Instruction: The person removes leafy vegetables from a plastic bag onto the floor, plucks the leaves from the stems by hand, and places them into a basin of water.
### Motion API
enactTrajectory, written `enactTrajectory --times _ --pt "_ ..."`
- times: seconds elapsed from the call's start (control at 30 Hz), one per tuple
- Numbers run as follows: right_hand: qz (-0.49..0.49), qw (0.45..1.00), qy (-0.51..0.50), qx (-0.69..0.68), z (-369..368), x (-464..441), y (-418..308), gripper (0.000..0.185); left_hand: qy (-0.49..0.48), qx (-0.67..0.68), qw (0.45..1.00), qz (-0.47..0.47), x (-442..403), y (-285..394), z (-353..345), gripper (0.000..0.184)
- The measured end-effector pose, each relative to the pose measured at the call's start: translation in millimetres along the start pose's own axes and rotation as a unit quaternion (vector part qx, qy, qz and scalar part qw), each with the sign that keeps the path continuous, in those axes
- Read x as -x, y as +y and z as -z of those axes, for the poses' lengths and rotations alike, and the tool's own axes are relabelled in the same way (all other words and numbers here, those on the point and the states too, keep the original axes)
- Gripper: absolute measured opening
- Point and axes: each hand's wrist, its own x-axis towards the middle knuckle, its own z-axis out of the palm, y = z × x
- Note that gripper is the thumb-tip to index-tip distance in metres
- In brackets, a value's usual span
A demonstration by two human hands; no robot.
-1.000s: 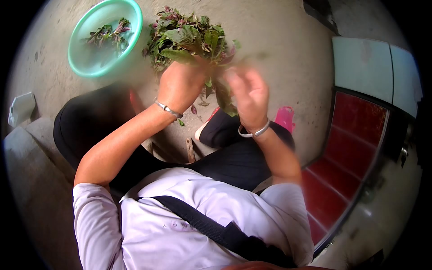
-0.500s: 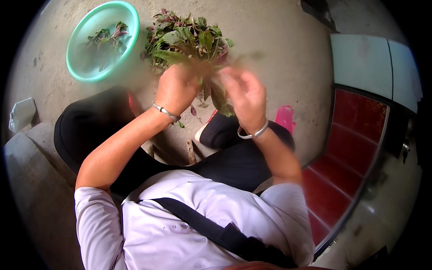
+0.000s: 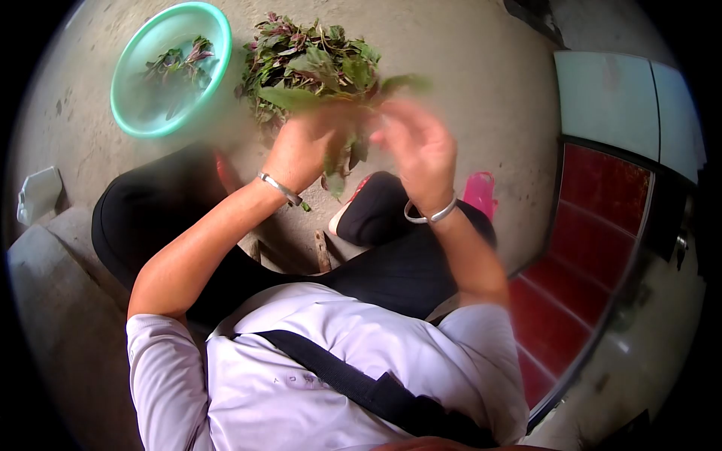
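My left hand [image 3: 302, 149] is closed around a sprig of leafy greens [image 3: 289, 98], whose leaves stick out left and right and hang below the fingers. At the sprig's right side, my right hand [image 3: 423, 154] has its fingers bent together in a pinch on the stem or a leaf; blur hides exactly which. Just beyond both hands, a pile of green and purple leafy greens [image 3: 274, 64] lies on the floor. To its left stands a light green plastic basin [image 3: 227, 56] with a few leafy pieces inside.
Concrete floor [image 3: 466, 75] surrounds the pile. A pink plastic object [image 3: 479, 194] lies beyond my right knee. Red tiles [image 3: 594, 218] and pale panels [image 3: 605, 105] run along the right. At the far left is a whitish plastic item [image 3: 39, 195].
My right hand has shifted slightly right and up. The sprig has turned, its leaves now spreading more sideways; the large leaf that hung between the hands has moved.
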Motion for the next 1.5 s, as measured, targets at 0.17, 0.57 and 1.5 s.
enactTrajectory --times 0.17,0.57,1.5 --pt "0.113 0.978 0.041 0.17 13 -13 6 0.012 -0.041 -0.287 0.957 -0.012 7 -4 2 0.022" --pt "0.211 0.917 0.004 0.339 26 -24 -6 0.012 -0.124 0.019 0.973 -0.196 9 54 11 0.01" --pt "0.141 0.969 -0.046 0.197 13 -16 2 0.028 0.065 -0.174 0.968 -0.169 -10 11 -10 0.011"
